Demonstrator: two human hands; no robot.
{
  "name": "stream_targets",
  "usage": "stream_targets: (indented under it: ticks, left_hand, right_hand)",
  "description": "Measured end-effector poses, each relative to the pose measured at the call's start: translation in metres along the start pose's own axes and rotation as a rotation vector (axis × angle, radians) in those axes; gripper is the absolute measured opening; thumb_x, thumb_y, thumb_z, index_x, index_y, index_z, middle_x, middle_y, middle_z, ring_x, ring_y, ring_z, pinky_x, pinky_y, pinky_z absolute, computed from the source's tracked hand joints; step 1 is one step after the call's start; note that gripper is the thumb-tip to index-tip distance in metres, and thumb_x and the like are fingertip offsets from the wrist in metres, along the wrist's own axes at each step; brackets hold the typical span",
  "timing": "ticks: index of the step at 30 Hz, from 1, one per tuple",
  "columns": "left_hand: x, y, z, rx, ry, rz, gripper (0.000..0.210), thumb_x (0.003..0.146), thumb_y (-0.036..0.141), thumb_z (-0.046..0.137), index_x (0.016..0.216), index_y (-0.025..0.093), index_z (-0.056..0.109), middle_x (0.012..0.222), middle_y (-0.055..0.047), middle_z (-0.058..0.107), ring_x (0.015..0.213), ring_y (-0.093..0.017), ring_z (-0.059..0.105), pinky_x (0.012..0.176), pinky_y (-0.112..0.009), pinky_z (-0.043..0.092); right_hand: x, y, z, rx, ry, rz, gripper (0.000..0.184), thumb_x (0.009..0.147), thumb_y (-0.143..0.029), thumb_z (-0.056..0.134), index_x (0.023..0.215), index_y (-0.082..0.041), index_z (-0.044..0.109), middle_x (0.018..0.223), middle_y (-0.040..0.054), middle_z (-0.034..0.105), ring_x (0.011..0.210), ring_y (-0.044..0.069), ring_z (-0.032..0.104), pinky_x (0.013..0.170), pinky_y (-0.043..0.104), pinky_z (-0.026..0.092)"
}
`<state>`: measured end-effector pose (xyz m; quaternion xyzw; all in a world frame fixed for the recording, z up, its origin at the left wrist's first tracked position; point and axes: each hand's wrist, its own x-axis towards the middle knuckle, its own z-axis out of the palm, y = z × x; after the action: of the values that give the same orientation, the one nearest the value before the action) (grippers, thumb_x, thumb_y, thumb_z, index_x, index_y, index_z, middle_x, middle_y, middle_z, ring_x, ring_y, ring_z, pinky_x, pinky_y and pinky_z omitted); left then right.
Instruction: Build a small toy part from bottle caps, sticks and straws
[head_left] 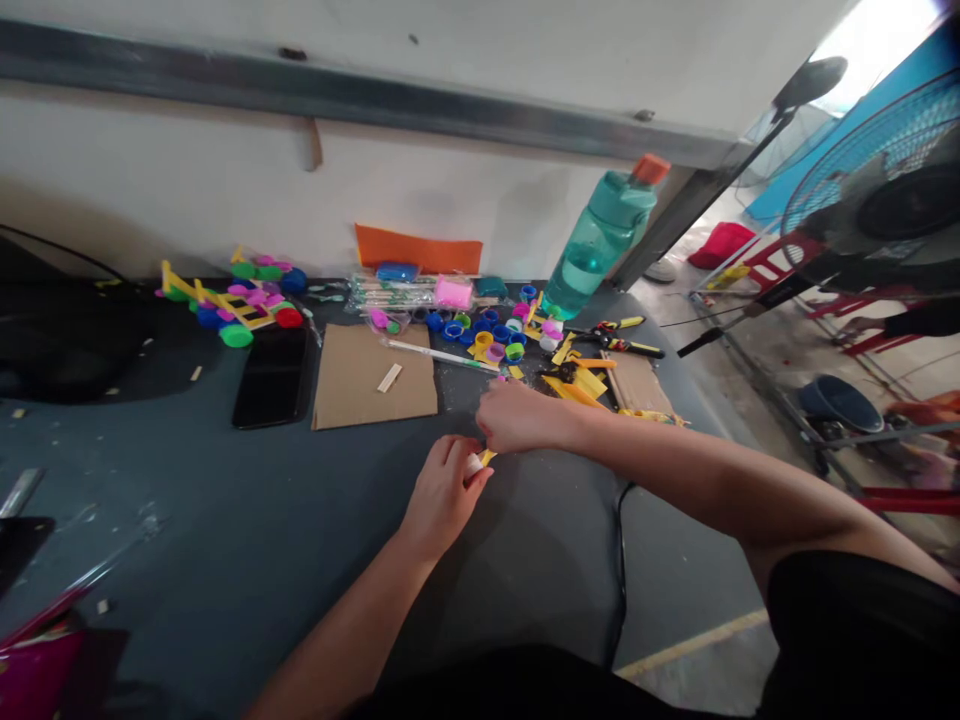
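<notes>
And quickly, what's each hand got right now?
Left hand: closed, holding a small white piece.
Right hand: closed, just beside the left; what it holds, if anything, cannot be told.

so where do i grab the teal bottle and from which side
I'd wrap the right hand around the mid-body of the bottle from its right, above the black-and-yellow handles: it's tall and roughly cylindrical, while small coloured pieces crowd its left foot.
</notes>
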<state>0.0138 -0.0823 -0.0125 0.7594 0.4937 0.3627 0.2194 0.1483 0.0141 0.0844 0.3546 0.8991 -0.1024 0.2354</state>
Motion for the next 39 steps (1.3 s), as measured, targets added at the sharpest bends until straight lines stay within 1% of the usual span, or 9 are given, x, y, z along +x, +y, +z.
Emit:
stream_targets:
  ticks: [7,11,18,23,28,30,33,36,39]
  left_hand:
    - [0.001,0.001,-0.001,0.001,-0.017,-0.019,0.021,0.080,0.017,0.062,0.097,0.020,0.050,0.097,-0.006,0.054,0.092,-0.020,0.055,0.082,-0.035,0.049]
    - [0.000,0.000,0.000,0.012,-0.014,-0.015,0.022,0.080,0.018,0.062,0.100,0.020,0.051,0.100,-0.007,0.054,0.093,-0.020,0.056,0.082,-0.035,0.049]
    - [0.000,0.000,0.001,0.004,-0.006,-0.034,0.026,0.079,0.017,0.063,0.101,0.020,0.050,0.097,-0.006,0.055,0.092,-0.020,0.056,0.082,-0.035,0.049]
    - [0.001,0.001,0.000,0.020,-0.005,-0.038,0.026,0.079,0.017,0.064,0.100,0.020,0.050,0.095,-0.005,0.056,0.090,-0.019,0.056,0.081,-0.034,0.048]
    - [0.001,0.002,0.000,0.015,-0.010,-0.040,0.026,0.079,0.018,0.063,0.100,0.020,0.048,0.095,-0.005,0.056,0.090,-0.019,0.055,0.081,-0.034,0.048]
    - [0.001,0.002,0.000,0.017,-0.003,-0.040,0.026,0.079,0.018,0.063,0.101,0.020,0.048,0.095,-0.005,0.056,0.090,-0.019,0.055,0.081,-0.034,0.048]
    - [0.001,0.002,-0.001,0.012,0.001,-0.032,0.026,0.080,0.018,0.063,0.101,0.020,0.048,0.096,-0.005,0.056,0.091,-0.019,0.055,0.081,-0.034,0.048]
    - [0.001,0.003,-0.001,-0.001,-0.008,-0.020,0.024,0.080,0.017,0.061,0.102,0.021,0.049,0.097,-0.006,0.055,0.091,-0.019,0.056,0.081,-0.035,0.049]
    - [0.001,0.002,-0.001,0.002,-0.015,-0.027,0.022,0.081,0.017,0.060,0.100,0.021,0.051,0.098,-0.006,0.055,0.092,-0.019,0.056,0.081,-0.034,0.049]
  right_hand:
    - [0.003,0.009,0.004,0.044,-0.045,0.061,0.023,0.070,-0.019,0.055,0.082,-0.011,0.073,0.082,0.0157,0.070,0.090,0.028,0.060,0.067,0.029,0.039]
    - [0.005,0.011,0.005,0.071,-0.083,0.070,0.024,0.070,-0.018,0.054,0.082,-0.012,0.074,0.080,0.0148,0.070,0.085,0.026,0.061,0.062,0.028,0.037]
    - [0.004,0.018,-0.006,0.100,-0.056,-0.060,0.021,0.072,-0.019,0.055,0.079,-0.015,0.074,0.077,0.0096,0.071,0.073,0.018,0.059,0.065,0.027,0.033]
    - [-0.001,0.022,-0.013,0.200,-0.081,-0.046,0.020,0.074,-0.022,0.058,0.083,-0.016,0.074,0.080,0.0065,0.072,0.073,0.016,0.058,0.062,0.024,0.032]
    - [-0.001,0.023,-0.015,0.323,-0.111,-0.040,0.020,0.074,-0.026,0.059,0.085,-0.016,0.073,0.081,0.0048,0.071,0.070,0.013,0.058,0.056,0.021,0.032]
    - [0.001,0.020,-0.014,0.296,-0.133,-0.021,0.021,0.072,-0.025,0.059,0.085,-0.017,0.074,0.080,0.0056,0.071,0.069,0.014,0.058,0.054,0.022,0.032]
    - [0.003,0.012,-0.010,0.207,-0.161,0.018,0.024,0.070,-0.022,0.057,0.085,-0.015,0.074,0.080,0.0096,0.072,0.067,0.017,0.060,0.052,0.024,0.032]
    - [0.004,0.005,-0.009,0.141,-0.161,0.047,0.029,0.068,-0.020,0.055,0.089,-0.012,0.074,0.083,0.0149,0.072,0.073,0.022,0.064,0.054,0.025,0.036]
    - [0.003,0.001,-0.010,0.108,-0.160,0.080,0.033,0.066,-0.018,0.055,0.093,-0.011,0.073,0.087,0.0174,0.072,0.079,0.025,0.065,0.059,0.027,0.040]
